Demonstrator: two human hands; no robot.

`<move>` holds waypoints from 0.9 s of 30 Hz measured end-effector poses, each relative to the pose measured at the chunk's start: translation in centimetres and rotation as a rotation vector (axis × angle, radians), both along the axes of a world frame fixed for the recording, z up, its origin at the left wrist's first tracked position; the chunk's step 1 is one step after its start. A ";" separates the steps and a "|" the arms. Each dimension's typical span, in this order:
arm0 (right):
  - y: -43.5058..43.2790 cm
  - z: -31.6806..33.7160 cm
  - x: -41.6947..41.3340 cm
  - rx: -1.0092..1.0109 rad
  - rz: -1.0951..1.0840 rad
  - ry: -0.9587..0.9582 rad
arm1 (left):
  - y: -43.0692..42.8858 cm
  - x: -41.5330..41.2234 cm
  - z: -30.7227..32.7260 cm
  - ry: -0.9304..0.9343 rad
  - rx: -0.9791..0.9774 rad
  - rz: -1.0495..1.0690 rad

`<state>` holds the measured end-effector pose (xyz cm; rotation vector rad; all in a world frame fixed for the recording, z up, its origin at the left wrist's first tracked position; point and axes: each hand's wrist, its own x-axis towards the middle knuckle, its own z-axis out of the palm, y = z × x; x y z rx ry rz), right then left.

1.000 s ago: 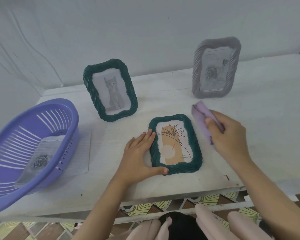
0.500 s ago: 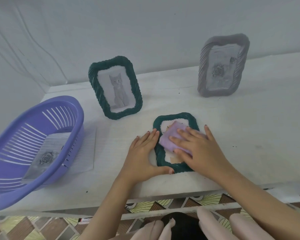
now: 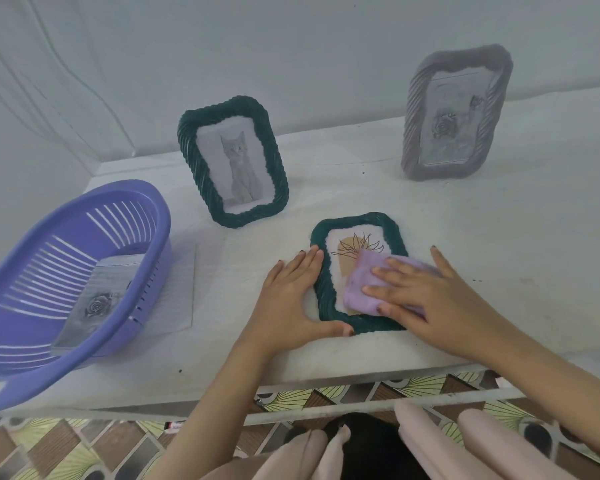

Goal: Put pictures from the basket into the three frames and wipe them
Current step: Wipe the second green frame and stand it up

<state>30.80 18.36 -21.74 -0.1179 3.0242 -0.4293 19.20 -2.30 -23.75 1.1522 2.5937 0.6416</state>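
Note:
A green frame with a flower picture point(image 3: 352, 226) lies flat near the table's front edge. My right hand point(image 3: 426, 296) presses a folded purple cloth point(image 3: 362, 289) onto its glass with straight fingers. My left hand point(image 3: 291, 299) steadies the frame's left edge, fingers flat and thumb at the bottom corner. A second green frame with a cat picture point(image 3: 234, 161) stands behind to the left. A grey frame with a rose picture point(image 3: 456, 112) stands at the back right. The purple basket point(image 3: 25, 372) at left holds a rose picture point(image 3: 90, 306).
A white sheet of paper point(image 3: 179, 289) lies under the basket's right side. The white table's front edge point(image 3: 361, 372) runs just below my hands, with a patterned tile floor beneath. A pale wall rises behind the frames.
My right hand brought the purple cloth from the frame's right side onto the glass, then slid it down and right across the flower picture. My left hand stayed on the frame's left edge.

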 end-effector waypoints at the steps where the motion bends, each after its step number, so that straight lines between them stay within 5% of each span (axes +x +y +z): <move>1: 0.3 0.1 -0.4 0.033 -0.015 0.007 | 0.0 0.0 0.0 -0.003 0.001 -0.002; 8: 0.3 -1.0 -6.8 0.121 -0.192 0.025 | 0.1 0.0 0.0 0.002 -0.001 -0.002; 17: -0.6 -0.4 -0.8 -0.013 0.080 -0.021 | 0.0 0.0 -0.1 0.019 0.002 0.002; 27: -0.5 -0.4 -6.4 0.012 -0.193 0.040 | 0.1 0.1 -0.1 0.006 0.012 0.009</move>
